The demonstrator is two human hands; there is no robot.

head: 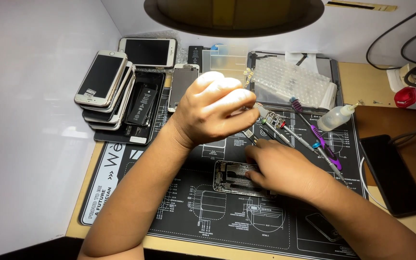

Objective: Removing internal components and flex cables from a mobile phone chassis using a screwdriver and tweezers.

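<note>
On the table's black mat (179, 226), your right hand (285, 168) presses the opened phone (232, 177), screen already off; your left hand (213, 108) pinches a small part, grip closed.

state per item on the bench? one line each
left hand: raised above the mat, fingers pinched on a small part
right hand: resting on the opened phone
opened phone: flat on mat, screen off, internals exposed
phone stack: piled, screens dark
squeeze bottle: lying on its side
dark phone: face up, screen off
</note>
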